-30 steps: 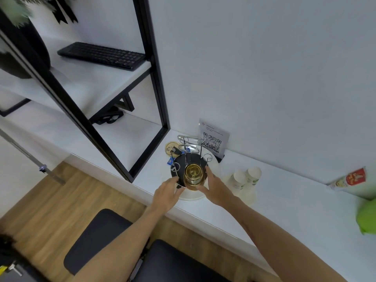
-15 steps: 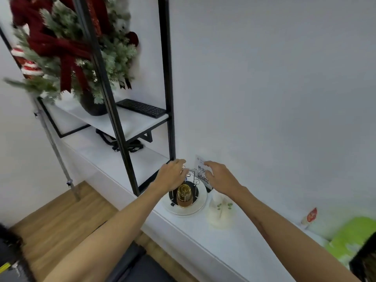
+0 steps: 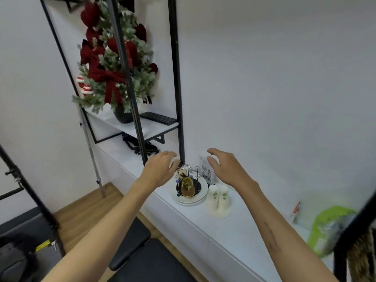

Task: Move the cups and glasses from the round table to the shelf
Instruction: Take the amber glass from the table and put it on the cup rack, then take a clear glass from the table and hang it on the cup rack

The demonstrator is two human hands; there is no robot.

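We had both hands, left (image 3: 160,169) and right (image 3: 225,169), spread wide with nothing in grip above the glass (image 3: 187,187) parked in its rack (image 3: 188,176) on the counter (image 3: 234,237), so probably best to back off straight up, clear of those wire prongs.

Both bare arms reach forward, left hand (image 3: 160,169) and right hand (image 3: 225,167) empty, palms down, fingers loosely spread

Amber glass (image 3: 187,187), white paper cups (image 3: 218,197) with green leaf prints, red-bowed green tree (image 3: 114,64).
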